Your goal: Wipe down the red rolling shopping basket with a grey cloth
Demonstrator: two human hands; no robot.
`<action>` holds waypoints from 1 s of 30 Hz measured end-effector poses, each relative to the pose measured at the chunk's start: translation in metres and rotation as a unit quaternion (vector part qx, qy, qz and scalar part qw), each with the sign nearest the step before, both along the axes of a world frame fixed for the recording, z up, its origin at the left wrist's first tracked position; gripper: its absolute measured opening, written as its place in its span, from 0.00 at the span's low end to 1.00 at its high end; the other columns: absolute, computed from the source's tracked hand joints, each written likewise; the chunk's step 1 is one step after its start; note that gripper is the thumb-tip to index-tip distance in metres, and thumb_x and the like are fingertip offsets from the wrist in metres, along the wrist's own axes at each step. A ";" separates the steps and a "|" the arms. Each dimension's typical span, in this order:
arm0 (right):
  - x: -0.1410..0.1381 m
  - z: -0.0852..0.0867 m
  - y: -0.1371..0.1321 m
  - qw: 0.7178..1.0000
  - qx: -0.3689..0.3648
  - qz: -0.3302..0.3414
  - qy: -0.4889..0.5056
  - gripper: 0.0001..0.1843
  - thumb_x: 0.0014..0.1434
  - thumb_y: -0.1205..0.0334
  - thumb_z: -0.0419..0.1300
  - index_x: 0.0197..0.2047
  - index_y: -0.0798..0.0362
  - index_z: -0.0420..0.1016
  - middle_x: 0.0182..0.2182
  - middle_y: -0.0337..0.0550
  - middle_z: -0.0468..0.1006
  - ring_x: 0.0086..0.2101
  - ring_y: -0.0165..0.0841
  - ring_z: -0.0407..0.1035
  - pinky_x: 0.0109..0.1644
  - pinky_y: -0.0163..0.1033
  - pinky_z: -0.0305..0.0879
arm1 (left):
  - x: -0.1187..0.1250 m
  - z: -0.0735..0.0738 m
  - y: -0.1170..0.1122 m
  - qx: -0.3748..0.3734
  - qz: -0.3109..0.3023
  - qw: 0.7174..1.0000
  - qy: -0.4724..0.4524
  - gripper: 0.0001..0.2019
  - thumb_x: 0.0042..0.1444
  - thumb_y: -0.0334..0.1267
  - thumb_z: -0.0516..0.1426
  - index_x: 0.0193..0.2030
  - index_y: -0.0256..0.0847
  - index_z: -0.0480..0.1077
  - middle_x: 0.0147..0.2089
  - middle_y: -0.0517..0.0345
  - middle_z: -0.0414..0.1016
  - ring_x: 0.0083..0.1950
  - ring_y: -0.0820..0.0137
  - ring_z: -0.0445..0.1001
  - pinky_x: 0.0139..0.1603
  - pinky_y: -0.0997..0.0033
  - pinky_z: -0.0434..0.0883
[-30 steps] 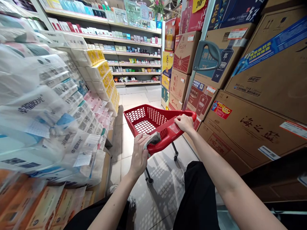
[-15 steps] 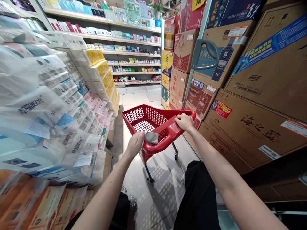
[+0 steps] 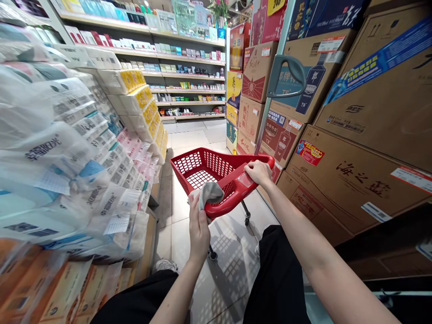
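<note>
A red plastic shopping cart on small wheels stands in the aisle in front of me, its basket holding nothing. My left hand is closed on a grey cloth, which rests against the left end of the cart's red handle bar. My right hand is wrapped round the right end of that handle. My black trousers show at the bottom of the view.
Stacked packs of tissue and toilet paper crowd the left side. Large cardboard boxes are piled on the right, with a grey handle sticking out. Tiled floor runs ahead to stocked shelves.
My left hand with the cloth slid up and forward along the left end of the handle, then came back a little and turned upright. My right hand stayed in place.
</note>
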State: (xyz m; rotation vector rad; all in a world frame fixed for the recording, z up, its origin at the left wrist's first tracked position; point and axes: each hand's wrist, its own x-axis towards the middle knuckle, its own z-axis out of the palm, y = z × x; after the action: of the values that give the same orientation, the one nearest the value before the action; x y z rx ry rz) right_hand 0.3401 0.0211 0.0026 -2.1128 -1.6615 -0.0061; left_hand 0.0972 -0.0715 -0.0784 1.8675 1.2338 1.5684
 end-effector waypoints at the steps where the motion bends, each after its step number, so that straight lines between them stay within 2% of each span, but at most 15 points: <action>1: 0.000 0.000 0.000 1.000 -0.001 0.002 0.001 0.17 0.59 0.52 0.50 0.35 0.44 0.81 0.37 0.38 0.79 0.39 0.32 0.70 0.45 0.35 0.56 | 0.004 0.004 -0.009 0.002 -0.003 1.000 0.007 0.23 0.66 0.41 0.41 0.67 0.51 0.50 0.71 0.58 0.49 0.72 0.66 0.42 0.71 0.54 0.45; 4: 0.003 0.000 0.000 1.000 -0.003 0.011 -0.002 0.18 0.60 0.53 0.49 0.35 0.44 0.80 0.37 0.38 0.79 0.39 0.32 0.70 0.44 0.35 0.56 | 0.014 0.013 -0.030 0.014 -0.025 0.998 0.047 0.23 0.66 0.39 0.41 0.67 0.50 0.51 0.70 0.58 0.49 0.73 0.63 0.38 0.71 0.48 0.43; 6: 0.004 -0.001 0.000 1.000 -0.001 0.015 -0.005 0.18 0.60 0.53 0.49 0.34 0.44 0.80 0.37 0.38 0.79 0.38 0.32 0.70 0.43 0.36 0.56 | 0.016 0.014 -0.038 0.034 -0.042 0.995 0.082 0.24 0.66 0.39 0.41 0.68 0.50 0.50 0.71 0.58 0.47 0.73 0.60 0.35 0.71 0.44 0.42; 9: 0.005 -0.002 0.000 1.000 0.003 0.019 -0.009 0.18 0.60 0.53 0.49 0.33 0.45 0.80 0.36 0.38 0.79 0.37 0.32 0.70 0.43 0.36 0.55 | 0.010 0.008 -0.037 0.098 -0.066 0.985 0.128 0.24 0.65 0.36 0.43 0.68 0.50 0.50 0.69 0.55 0.53 0.72 0.58 0.41 0.69 0.41 0.48; 12: 0.006 -0.003 0.000 1.000 0.003 0.023 -0.012 0.18 0.60 0.53 0.49 0.33 0.46 0.80 0.36 0.38 0.78 0.38 0.31 0.69 0.43 0.35 0.55 | -0.004 0.004 -0.022 0.160 -0.075 0.968 0.176 0.24 0.62 0.34 0.48 0.66 0.51 0.54 0.64 0.54 0.63 0.69 0.59 0.54 0.65 0.45 0.58; 15: 0.006 -0.003 0.001 0.999 0.009 0.033 -0.010 0.18 0.60 0.52 0.49 0.33 0.45 0.80 0.36 0.37 0.78 0.38 0.31 0.69 0.43 0.36 0.55 | -0.021 0.005 0.003 0.173 -0.058 0.960 0.211 0.21 0.62 0.36 0.49 0.62 0.48 0.60 0.61 0.52 0.67 0.65 0.60 0.60 0.64 0.49 0.59; 18: 0.005 -0.004 0.003 0.999 0.014 0.047 -0.007 0.18 0.61 0.52 0.48 0.33 0.45 0.79 0.36 0.37 0.78 0.38 0.31 0.69 0.44 0.36 0.54 | -0.035 0.009 0.031 0.154 -0.073 0.960 0.221 0.18 0.64 0.39 0.43 0.58 0.44 0.64 0.59 0.51 0.68 0.63 0.63 0.62 0.68 0.49 0.52; 21: 0.003 -0.004 0.006 0.999 0.007 0.045 -0.014 0.20 0.61 0.53 0.47 0.34 0.45 0.80 0.37 0.38 0.78 0.39 0.32 0.68 0.45 0.37 0.54 | -0.044 0.012 0.056 0.098 -0.071 0.969 0.216 0.20 0.66 0.40 0.38 0.54 0.43 0.67 0.56 0.52 0.70 0.60 0.66 0.65 0.70 0.47 0.42; 23: 0.002 -0.003 0.008 0.999 -0.001 0.039 -0.020 0.20 0.62 0.52 0.47 0.35 0.46 0.80 0.38 0.39 0.78 0.40 0.33 0.68 0.46 0.37 0.54 | -0.047 0.014 0.070 0.059 -0.063 0.974 0.208 0.21 0.66 0.41 0.37 0.52 0.42 0.68 0.54 0.53 0.71 0.58 0.67 0.66 0.70 0.47 0.40; 26: 0.001 -0.003 0.012 0.999 -0.003 0.036 -0.022 0.20 0.61 0.52 0.47 0.34 0.46 0.80 0.38 0.40 0.78 0.40 0.33 0.68 0.46 0.38 0.54 | -0.046 0.018 0.077 0.029 -0.064 0.977 0.203 0.21 0.66 0.42 0.37 0.50 0.42 0.69 0.52 0.53 0.72 0.57 0.67 0.67 0.70 0.48 0.39; 30: 0.008 -0.004 0.016 0.999 0.006 0.039 -0.016 0.19 0.61 0.53 0.48 0.34 0.45 0.79 0.36 0.38 0.78 0.40 0.33 0.68 0.44 0.37 0.53 | -0.038 0.024 0.060 0.042 -0.098 0.968 0.226 0.20 0.65 0.40 0.38 0.51 0.43 0.68 0.55 0.54 0.70 0.62 0.66 0.62 0.70 0.49 0.40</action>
State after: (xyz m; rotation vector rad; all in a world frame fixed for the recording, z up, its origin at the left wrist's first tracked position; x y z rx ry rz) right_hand 0.3482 0.0374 -0.0015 -2.0488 -1.7562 -0.0245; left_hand 0.0595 -0.0115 -0.0543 2.4108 1.1208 1.1426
